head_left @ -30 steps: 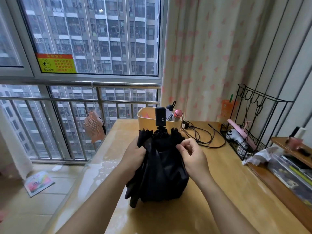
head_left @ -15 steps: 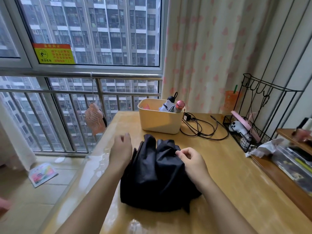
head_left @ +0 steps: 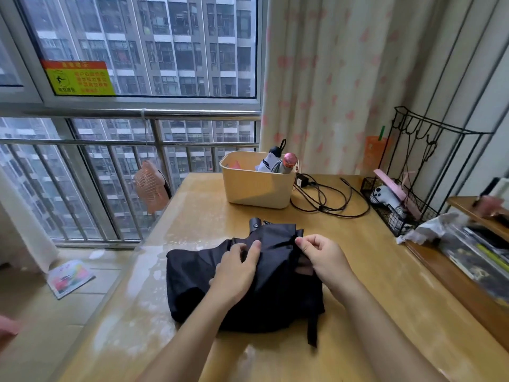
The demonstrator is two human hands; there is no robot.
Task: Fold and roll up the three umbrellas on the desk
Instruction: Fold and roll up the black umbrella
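A black folding umbrella [head_left: 198,282] lies collapsed on the wooden desk [head_left: 371,271], its canopy loose and bunched, its black handle [head_left: 254,224] pointing away from me. My left hand [head_left: 237,268] rests on top of the canopy, fingers gripping a fold of fabric. My right hand [head_left: 321,255] pinches the canopy's right edge between thumb and fingers. The closing strap [head_left: 312,330] hangs loose at the near right. Two other umbrellas, one with a black loop [head_left: 275,155] and one with a pink handle [head_left: 289,161], stand rolled in a cream bin [head_left: 256,186].
Black cables with a charger [head_left: 325,197] lie right of the bin. A black wire rack [head_left: 407,199] with small items stands at the right, crumpled tissue [head_left: 429,230] beside it. A lower shelf [head_left: 468,271] runs along the right. The desk's left edge drops to the floor by the window railing.
The umbrella went from standing upright with its handle up to lying flat on the desk. My left hand let go, then came down onto the canopy; my right hand stayed at the fabric's edge.
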